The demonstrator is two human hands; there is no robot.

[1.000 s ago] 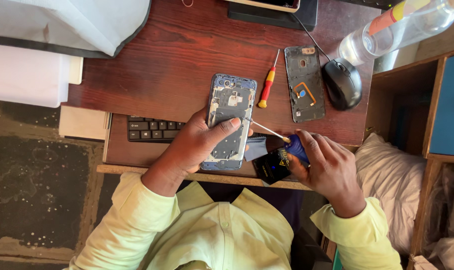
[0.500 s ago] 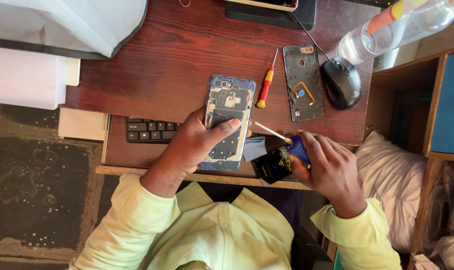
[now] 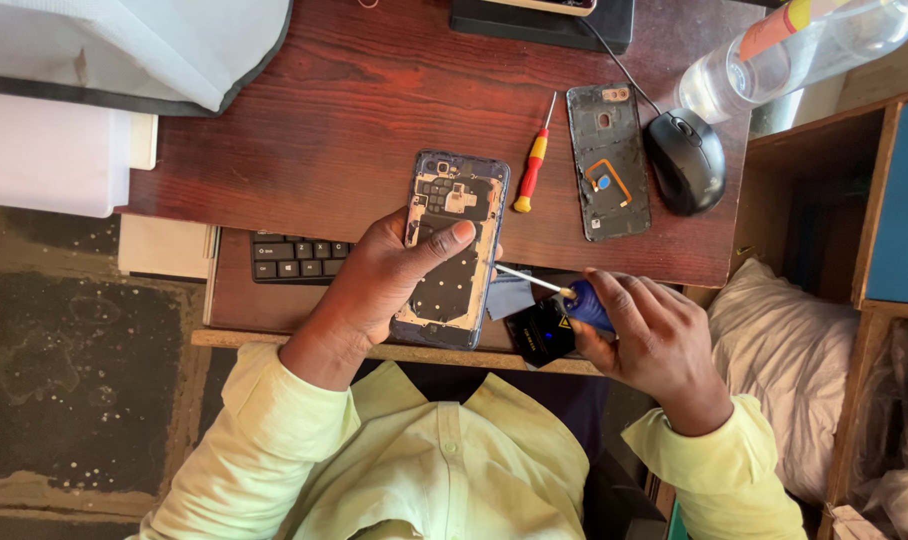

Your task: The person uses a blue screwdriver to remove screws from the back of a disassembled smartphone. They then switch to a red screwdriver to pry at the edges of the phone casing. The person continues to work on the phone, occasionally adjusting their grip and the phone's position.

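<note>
Head view looks down on a dark red wooden bench [image 3: 324, 130], and everything is placed here from the opened phone body [image 3: 452, 250] at its near edge. The left hand [image 3: 394, 280] grips this phone body from its left side, thumb laid across the bare inner plate, holding it tilted over the bench edge. Just right of it, the right hand [image 3: 654, 340] is closed around a blue-handled screwdriver [image 3: 559, 292] — its thin shaft points left and its tip meets the phone body's right edge. A small black part [image 3: 539, 335] lies just below that shaft. Right of the phone body rest a red-and-yellow screwdriver [image 3: 534, 160], then the removed back cover [image 3: 607, 160], then a black mouse [image 3: 686, 160]. A keyboard [image 3: 294, 258] shows to its left.
</note>
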